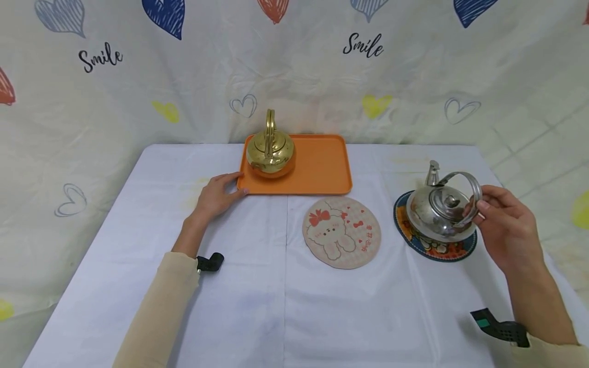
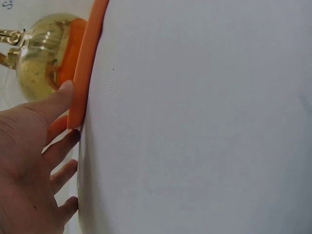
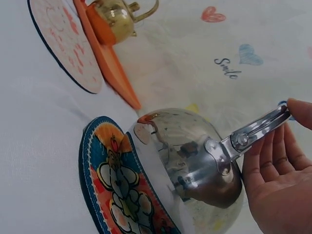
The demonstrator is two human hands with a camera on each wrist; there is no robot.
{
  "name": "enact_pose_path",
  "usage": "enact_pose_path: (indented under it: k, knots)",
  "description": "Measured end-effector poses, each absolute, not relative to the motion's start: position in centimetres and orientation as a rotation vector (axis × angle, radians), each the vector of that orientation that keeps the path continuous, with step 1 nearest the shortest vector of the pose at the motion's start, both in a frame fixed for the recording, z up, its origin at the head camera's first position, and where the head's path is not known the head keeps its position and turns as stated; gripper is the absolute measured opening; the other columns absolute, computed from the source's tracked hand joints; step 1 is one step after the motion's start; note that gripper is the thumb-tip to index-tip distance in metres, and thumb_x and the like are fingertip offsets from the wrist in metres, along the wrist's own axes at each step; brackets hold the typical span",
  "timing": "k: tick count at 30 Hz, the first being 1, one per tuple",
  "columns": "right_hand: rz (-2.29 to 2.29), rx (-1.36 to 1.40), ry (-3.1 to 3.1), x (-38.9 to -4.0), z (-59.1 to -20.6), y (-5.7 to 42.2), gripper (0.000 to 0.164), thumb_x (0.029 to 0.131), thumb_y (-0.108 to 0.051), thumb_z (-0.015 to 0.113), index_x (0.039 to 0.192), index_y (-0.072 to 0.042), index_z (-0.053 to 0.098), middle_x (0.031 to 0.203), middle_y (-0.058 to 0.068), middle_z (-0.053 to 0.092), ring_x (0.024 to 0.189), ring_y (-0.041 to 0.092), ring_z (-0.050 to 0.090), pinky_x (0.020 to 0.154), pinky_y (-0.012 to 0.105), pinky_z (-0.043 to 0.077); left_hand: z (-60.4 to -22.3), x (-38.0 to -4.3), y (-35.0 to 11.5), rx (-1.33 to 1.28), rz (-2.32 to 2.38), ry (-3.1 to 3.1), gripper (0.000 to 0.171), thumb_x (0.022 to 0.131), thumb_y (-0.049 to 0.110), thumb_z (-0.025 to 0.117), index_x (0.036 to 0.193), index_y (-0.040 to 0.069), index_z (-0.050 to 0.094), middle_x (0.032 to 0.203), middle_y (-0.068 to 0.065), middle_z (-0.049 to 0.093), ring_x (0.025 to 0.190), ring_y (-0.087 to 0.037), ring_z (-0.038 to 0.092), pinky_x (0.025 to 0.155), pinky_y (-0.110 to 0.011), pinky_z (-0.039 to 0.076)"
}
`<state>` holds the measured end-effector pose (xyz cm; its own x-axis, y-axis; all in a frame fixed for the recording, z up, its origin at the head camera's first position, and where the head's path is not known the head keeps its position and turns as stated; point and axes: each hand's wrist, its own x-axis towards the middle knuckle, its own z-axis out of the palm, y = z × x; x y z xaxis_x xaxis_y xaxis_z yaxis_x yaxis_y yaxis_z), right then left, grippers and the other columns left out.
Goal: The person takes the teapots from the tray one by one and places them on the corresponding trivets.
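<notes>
A silver teapot (image 1: pixel 437 214) with an arched handle is at the right, over a round blue-rimmed mat (image 1: pixel 439 251) with a cartoon print. My right hand (image 1: pixel 511 225) holds its handle, the thumb on the upper side and the fingers beneath, as the right wrist view shows. At the back stands a gold teapot (image 1: pixel 270 153) on the left part of an orange tray (image 1: pixel 322 166). The tray's near left corner lies between thumb and index finger of my left hand (image 1: pixel 218 197); the other fingers (image 2: pixel 66 175) extend beside it.
A round pale mat (image 1: pixel 341 235) with a rabbit print lies between the tray and the silver teapot, close to the tray's front edge. White cloth (image 1: pixel 248 306) covers the table. Behind it hangs a curtain (image 1: pixel 303 76) printed with hearts.
</notes>
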<state>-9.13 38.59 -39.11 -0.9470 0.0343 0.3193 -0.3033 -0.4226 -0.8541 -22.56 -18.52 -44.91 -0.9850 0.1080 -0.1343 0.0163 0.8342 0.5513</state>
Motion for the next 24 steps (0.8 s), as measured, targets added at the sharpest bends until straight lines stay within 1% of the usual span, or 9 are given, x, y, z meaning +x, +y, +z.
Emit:
enact_pose_path:
  k: [3, 6, 9, 11, 17, 22, 24]
  knots:
    - [2.433, 0.352, -1.584, -9.3, -38.9, 38.6, 0.037, 0.105, 0.012, 0.031, 0.123, 0.005, 0.063, 0.098, 0.008, 0.072, 0.091, 0.019, 0.069, 0.079, 0.026, 0.055, -44.9, -22.6, -18.5, 0.099, 0.861, 2.858, 0.063, 0.102, 0.046, 0.064, 0.158, 0.023, 0.047, 0.164, -0.017, 0.043, 0.156, -0.041, 0.032, 0.128, -0.061, 0.027]
    - [2.482, 0.395, -1.542, -9.5, -38.8, 38.7, 0.038, 0.106, 0.01, 0.03, 0.128, 0.007, 0.06, 0.104, 0.01, 0.07, 0.095, 0.021, 0.068, 0.084, 0.028, 0.052, -44.9, -22.6, -18.5, 0.099, 0.864, 2.862, 0.063, 0.102, 0.046, 0.064, 0.158, 0.023, 0.047, 0.164, -0.017, 0.044, 0.156, -0.041, 0.032, 0.128, -0.061, 0.028]
    - [2.48, 0.407, -1.551, -9.8, -38.7, 38.8, 0.039, 0.107, 0.007, 0.029, 0.132, 0.007, 0.059, 0.11, 0.01, 0.066, 0.098, 0.02, 0.067, 0.087, 0.028, 0.05, -45.0, -22.6, -18.5, 0.105, 0.865, 2.863, 0.063, 0.101, 0.046, 0.065, 0.158, 0.023, 0.047, 0.164, -0.017, 0.044, 0.155, -0.041, 0.033, 0.128, -0.061, 0.028]
    - [2.49, 0.416, -1.527, -9.9, -38.6, 38.8, 0.038, 0.107, 0.007, 0.03, 0.134, 0.009, 0.057, 0.113, 0.011, 0.065, 0.1, 0.021, 0.066, 0.088, 0.028, 0.051, -45.0, -22.7, -18.4, 0.107, 0.863, 2.863, 0.064, 0.101, 0.047, 0.065, 0.158, 0.023, 0.047, 0.163, -0.017, 0.044, 0.156, -0.041, 0.033, 0.128, -0.061, 0.028]
    - [2.425, 0.322, -1.499, -10.5, -37.9, 38.2, 0.033, 0.105, 0.008, 0.039, 0.132, 0.011, 0.058, 0.115, 0.013, 0.063, 0.1, 0.02, 0.064, 0.087, 0.026, 0.057, -44.9, -22.8, -18.6, 0.11, 0.844, 2.867, 0.064, 0.101, 0.048, 0.064, 0.158, 0.023, 0.047, 0.164, -0.016, 0.044, 0.156, -0.04, 0.033, 0.128, -0.062, 0.027]
    - [2.342, 0.224, -1.524, -10.9, -36.8, 37.7, 0.03, 0.104, 0.009, 0.044, 0.129, 0.011, 0.059, 0.117, 0.012, 0.06, 0.111, 0.021, 0.057, 0.089, 0.024, 0.058, -44.9, -22.7, -18.7, 0.122, 0.851, 2.862, 0.064, 0.102, 0.047, 0.064, 0.158, 0.023, 0.046, 0.164, -0.017, 0.044, 0.156, -0.041, 0.032, 0.128, -0.063, 0.026]
    - [2.314, 0.199, -1.539, -11.1, -36.3, 37.6, 0.029, 0.103, 0.009, 0.045, 0.129, 0.01, 0.06, 0.118, 0.012, 0.061, 0.113, 0.023, 0.055, 0.092, 0.024, 0.055, -45.0, -22.7, -18.7, 0.121, 0.858, 2.859, 0.064, 0.101, 0.047, 0.064, 0.158, 0.023, 0.047, 0.164, -0.017, 0.044, 0.156, -0.041, 0.032, 0.128, -0.063, 0.026]
